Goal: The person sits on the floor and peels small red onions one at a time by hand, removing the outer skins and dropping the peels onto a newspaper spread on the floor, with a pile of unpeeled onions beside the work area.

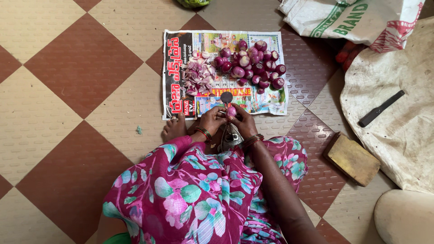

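Both the left hand (pixel 211 119) and the right hand (pixel 240 118) are closed on one onion (pixel 231 111), against an upright blade (pixel 226 97) at the near edge of the newspaper (pixel 174 97). The fingers are very near the blade, so a slip could cut them.

Peels (pixel 197 77) left of onions (pixel 253 63) on newspaper (pixel 178 97); hands (pixel 228 118) before it.

Head view — steeply down, floor near
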`<state>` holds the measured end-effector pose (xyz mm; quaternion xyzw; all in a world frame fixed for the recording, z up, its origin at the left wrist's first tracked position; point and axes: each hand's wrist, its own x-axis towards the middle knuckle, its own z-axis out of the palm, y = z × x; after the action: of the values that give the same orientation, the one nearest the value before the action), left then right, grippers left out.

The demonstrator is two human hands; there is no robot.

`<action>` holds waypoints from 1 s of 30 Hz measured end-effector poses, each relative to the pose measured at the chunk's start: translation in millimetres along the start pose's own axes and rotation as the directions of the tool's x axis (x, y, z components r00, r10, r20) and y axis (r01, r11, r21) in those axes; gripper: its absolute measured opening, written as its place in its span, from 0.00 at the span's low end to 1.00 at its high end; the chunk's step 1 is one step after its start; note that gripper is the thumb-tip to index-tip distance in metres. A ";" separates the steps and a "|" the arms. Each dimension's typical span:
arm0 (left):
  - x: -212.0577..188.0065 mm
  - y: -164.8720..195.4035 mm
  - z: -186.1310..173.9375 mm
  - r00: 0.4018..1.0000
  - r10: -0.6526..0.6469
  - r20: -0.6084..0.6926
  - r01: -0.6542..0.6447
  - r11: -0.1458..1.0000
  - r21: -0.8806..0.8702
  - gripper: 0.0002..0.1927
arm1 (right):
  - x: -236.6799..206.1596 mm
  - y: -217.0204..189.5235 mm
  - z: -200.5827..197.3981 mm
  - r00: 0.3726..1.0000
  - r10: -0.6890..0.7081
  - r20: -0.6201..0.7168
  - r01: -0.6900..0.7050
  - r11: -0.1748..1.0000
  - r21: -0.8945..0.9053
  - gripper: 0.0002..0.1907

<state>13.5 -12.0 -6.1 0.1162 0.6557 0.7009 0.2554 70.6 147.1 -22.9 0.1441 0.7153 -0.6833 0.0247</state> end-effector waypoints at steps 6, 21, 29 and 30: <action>2.4 4.3 4.5 0.998 -0.026 -0.061 0.027 1.000 0.011 0.14 | 2.3 -4.6 2.9 0.997 0.044 -0.067 -0.044 0.999 -0.003 0.28; 12.9 17.9 14.8 0.975 -0.183 -0.128 0.181 0.983 -0.032 0.17 | 16.4 -31.5 5.9 0.983 0.155 -0.101 -0.161 0.986 -0.044 0.21; 14.2 26.1 14.9 0.965 -0.206 -0.162 0.206 0.978 -0.020 0.21 | 21.1 -46.5 3.1 0.975 0.215 -0.049 -0.218 0.974 -0.059 0.20; 14.4 24.6 14.8 0.967 -0.201 -0.154 0.198 0.979 -0.040 0.21 | 22.1 -45.8 3.7 0.976 0.215 -0.047 -0.217 0.975 -0.053 0.19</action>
<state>3.7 7.8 17.2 -0.0093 0.6736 0.6867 0.2733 37.9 146.2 16.2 0.2342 0.7154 -0.6524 0.0884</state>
